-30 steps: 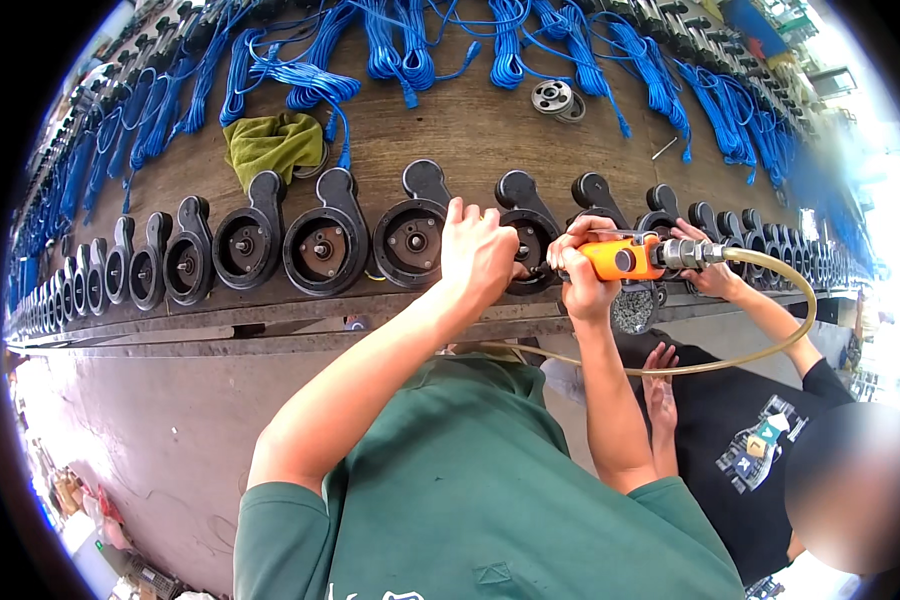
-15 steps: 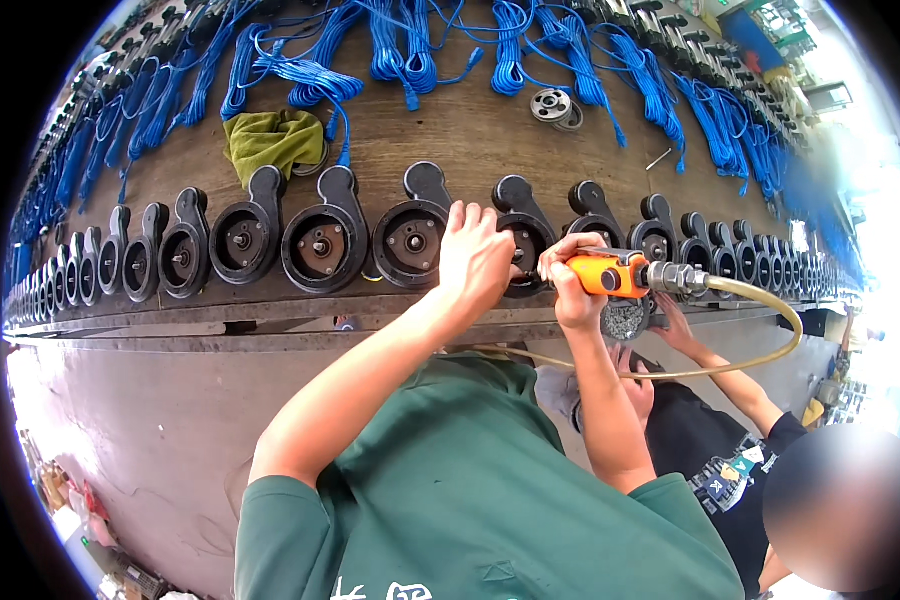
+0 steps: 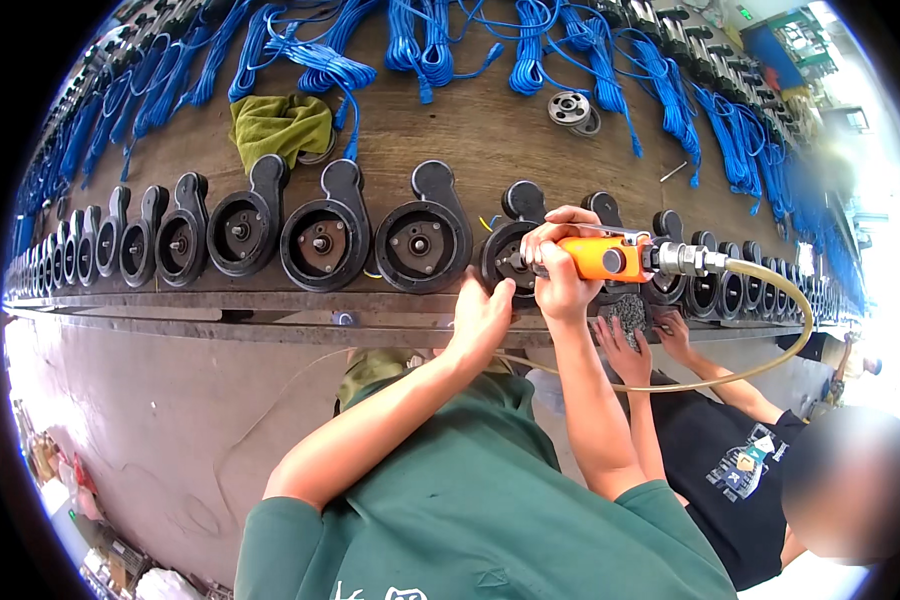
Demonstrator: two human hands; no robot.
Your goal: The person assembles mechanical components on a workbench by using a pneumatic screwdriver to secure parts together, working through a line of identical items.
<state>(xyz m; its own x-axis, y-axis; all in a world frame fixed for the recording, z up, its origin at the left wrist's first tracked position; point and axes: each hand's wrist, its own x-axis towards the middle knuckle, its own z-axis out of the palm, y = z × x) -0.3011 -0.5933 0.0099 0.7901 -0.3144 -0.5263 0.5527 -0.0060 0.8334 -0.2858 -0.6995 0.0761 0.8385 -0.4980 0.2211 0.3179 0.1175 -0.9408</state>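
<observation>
My right hand (image 3: 560, 270) is wrapped round an orange air-powered hand tool (image 3: 598, 257). Its nose points left, over the open face of a black round housing (image 3: 503, 243) with a short arm. A metal fitting and a tan air hose (image 3: 798, 310) run from the tool's right end. At the lower rim of that same housing, my left hand (image 3: 482, 315) grips the edge with thumb and fingers; part of the contact is hidden. To its left stands another black housing (image 3: 422, 246), with a bolted plate and a shaft showing inside.
Similar housings line the table's front edge both ways. Blue cable bundles (image 3: 430, 50) lie along the back. A green cloth (image 3: 280, 128) and metal discs (image 3: 570, 110) rest on the wooden table (image 3: 460, 135). At right, a co-worker's hands (image 3: 625, 350) hold a grey speckled part.
My left hand has come down from the housing's upper part to its lower rim. My right hand has brought the tool left and slightly up, its nose now over the housing.
</observation>
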